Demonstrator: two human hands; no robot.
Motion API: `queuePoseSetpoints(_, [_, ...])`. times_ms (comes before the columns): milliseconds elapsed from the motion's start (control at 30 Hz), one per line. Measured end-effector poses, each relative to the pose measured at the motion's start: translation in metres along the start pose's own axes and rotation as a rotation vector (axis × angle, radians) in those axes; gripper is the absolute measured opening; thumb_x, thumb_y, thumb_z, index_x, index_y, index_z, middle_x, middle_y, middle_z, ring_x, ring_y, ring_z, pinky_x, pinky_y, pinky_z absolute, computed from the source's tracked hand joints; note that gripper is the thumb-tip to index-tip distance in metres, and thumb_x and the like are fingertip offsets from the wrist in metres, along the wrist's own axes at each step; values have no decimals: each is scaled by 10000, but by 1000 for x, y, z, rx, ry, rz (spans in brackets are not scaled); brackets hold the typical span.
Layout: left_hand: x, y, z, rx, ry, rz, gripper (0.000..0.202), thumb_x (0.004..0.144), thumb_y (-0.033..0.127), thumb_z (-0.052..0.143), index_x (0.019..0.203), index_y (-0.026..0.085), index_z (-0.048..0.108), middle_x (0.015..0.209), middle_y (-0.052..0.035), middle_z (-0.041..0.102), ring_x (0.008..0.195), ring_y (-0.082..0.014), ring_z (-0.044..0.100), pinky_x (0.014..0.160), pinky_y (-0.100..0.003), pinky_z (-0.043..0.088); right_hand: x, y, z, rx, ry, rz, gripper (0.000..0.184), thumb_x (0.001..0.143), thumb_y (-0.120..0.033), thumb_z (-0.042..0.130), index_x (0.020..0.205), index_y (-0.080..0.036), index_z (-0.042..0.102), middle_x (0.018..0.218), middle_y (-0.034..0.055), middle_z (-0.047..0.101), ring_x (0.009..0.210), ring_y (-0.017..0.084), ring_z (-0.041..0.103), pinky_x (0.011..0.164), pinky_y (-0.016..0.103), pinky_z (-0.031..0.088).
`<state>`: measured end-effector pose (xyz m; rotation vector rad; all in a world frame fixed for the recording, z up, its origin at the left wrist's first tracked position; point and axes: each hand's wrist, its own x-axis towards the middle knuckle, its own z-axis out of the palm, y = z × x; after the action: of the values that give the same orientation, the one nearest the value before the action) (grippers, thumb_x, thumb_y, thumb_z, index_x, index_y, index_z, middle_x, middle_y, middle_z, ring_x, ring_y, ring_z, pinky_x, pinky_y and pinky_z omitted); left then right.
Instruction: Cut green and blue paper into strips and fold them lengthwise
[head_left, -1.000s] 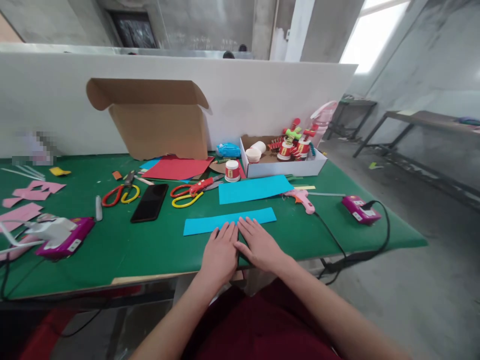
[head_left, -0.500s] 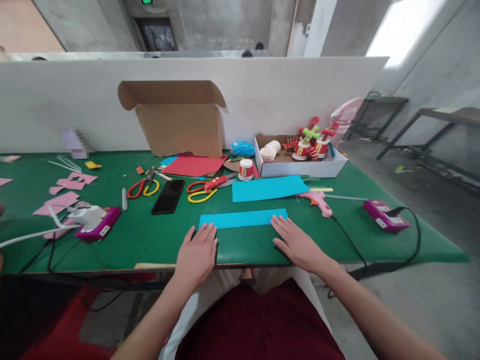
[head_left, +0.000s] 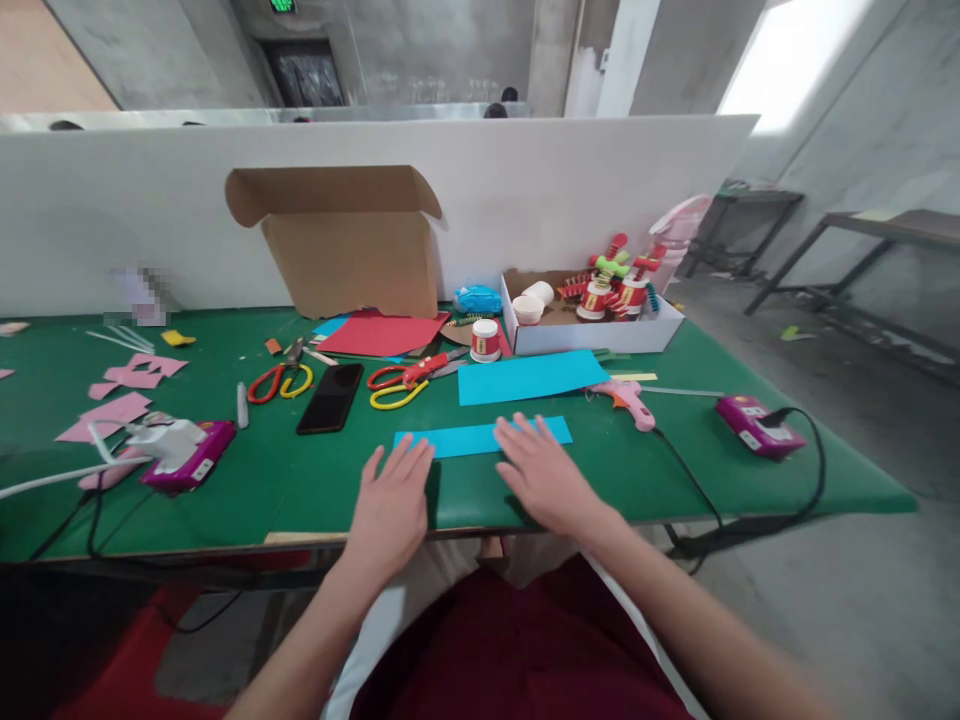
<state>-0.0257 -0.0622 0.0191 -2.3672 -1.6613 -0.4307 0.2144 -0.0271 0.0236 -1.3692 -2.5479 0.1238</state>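
Note:
A narrow blue paper strip (head_left: 465, 441) lies crosswise near the front of the green table. My left hand (head_left: 391, 500) is open, its fingertips lying on the strip's left end. My right hand (head_left: 541, 472) is open too, fingers stretched out over the strip right of its middle. A wider blue paper sheet (head_left: 529, 377) lies just beyond the strip. Its right corner meets a pink glue gun (head_left: 634, 402). Scissors with red and yellow handles (head_left: 401, 388) and a black phone (head_left: 330, 398) lie to the left.
On the green table (head_left: 480, 502), a white box (head_left: 600, 335) holds cups and coiled paper figures. An open cardboard box (head_left: 349, 250) stands at the back by a white partition (head_left: 525, 190). Purple power blocks (head_left: 191, 460) with cables sit at both sides. Pink paper scraps (head_left: 112, 415) lie left.
My right hand has slid left along the blue strip, away from its right end. My left hand stays at the left end. The whole view has shifted slightly.

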Motion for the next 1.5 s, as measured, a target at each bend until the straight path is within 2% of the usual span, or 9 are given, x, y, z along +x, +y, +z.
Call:
queuePoseSetpoints(133, [10, 18, 16, -32, -30, 27, 531, 798, 38, 359, 1234, 180, 627, 1304, -88, 627, 1276, -239, 523, 1082, -463, 334, 28, -49, 19, 33, -90, -62, 492, 982, -260, 318, 1416, -71, 454, 1483, 118, 429, 1406, 276, 341, 1194, 489, 228])
queuePoseSetpoints(267, [8, 17, 25, -26, -46, 14, 498, 822, 44, 351, 1217, 161, 631, 1290, -108, 634, 1223, -248, 570, 1055, -472, 350, 32, -57, 35, 40, -102, -36, 491, 970, -250, 351, 1406, -56, 463, 1470, 137, 443, 1388, 276, 373, 1183, 460, 270])
queuePoseSetpoints(400, [7, 14, 23, -24, -57, 25, 513, 803, 24, 357, 1213, 157, 634, 1303, -106, 623, 1228, -253, 567, 1061, -490, 333, 23, -46, 31, 34, -114, -48, 491, 975, -248, 332, 1417, -70, 451, 1473, 127, 443, 1390, 267, 371, 1176, 448, 286])
queuePoseSetpoints(567, [5, 9, 20, -11, -67, 18, 524, 791, 19, 352, 1210, 142, 643, 1304, -114, 620, 1213, -257, 578, 1059, -498, 333, 5, -16, 17, 33, -133, -13, 490, 975, -225, 305, 1419, -77, 453, 1489, 126, 418, 1395, 262, 364, 1168, 465, 301])
queuePoseSetpoints(867, [-13, -25, 16, 60, -102, -27, 551, 771, 24, 340, 1241, 87, 622, 1333, -125, 593, 1248, -249, 551, 1096, -464, 308, -29, 45, 7, 36, -74, 55, 498, 971, -246, 269, 1405, -126, 482, 1470, 95, 452, 1386, 243, 384, 1154, 485, 324])
queuePoseSetpoints(1233, [-22, -42, 11, 102, -93, -66, 565, 739, 44, 376, 1224, 160, 642, 1321, -90, 611, 1246, -256, 554, 1090, -475, 326, -56, 80, 2, -87, -4, 144, 486, 977, -273, 256, 1389, -213, 508, 1437, 60, 502, 1372, 244, 406, 1140, 532, 298])
queuePoseSetpoints(1367, [-18, -37, 7, 139, -73, -100, 536, 735, 50, 392, 1197, 122, 653, 1324, -128, 604, 1269, -295, 528, 1071, -507, 350, -48, 76, -5, -128, 42, 206, 487, 971, -297, 286, 1363, -147, 533, 1447, 97, 488, 1379, 298, 385, 1133, 547, 303])
queuePoseSetpoints(1433, [-11, -22, 6, 126, -53, -77, 559, 741, 33, 382, 1243, 98, 619, 1370, -134, 564, 1307, -279, 491, 1085, -486, 350, -35, 60, -6, -123, 66, 196, 507, 964, -289, 308, 1409, -111, 472, 1494, 108, 421, 1397, 315, 348, 1143, 541, 292])
queuePoseSetpoints(1500, [-1, 0, 8, 72, -62, -11, 583, 754, 17, 365, 1291, 92, 580, 1393, -121, 546, 1330, -247, 467, 1103, -451, 344, -18, 36, -3, -88, 44, 106, 507, 964, -259, 306, 1434, -123, 438, 1508, 97, 402, 1410, 298, 327, 1161, 535, 261])
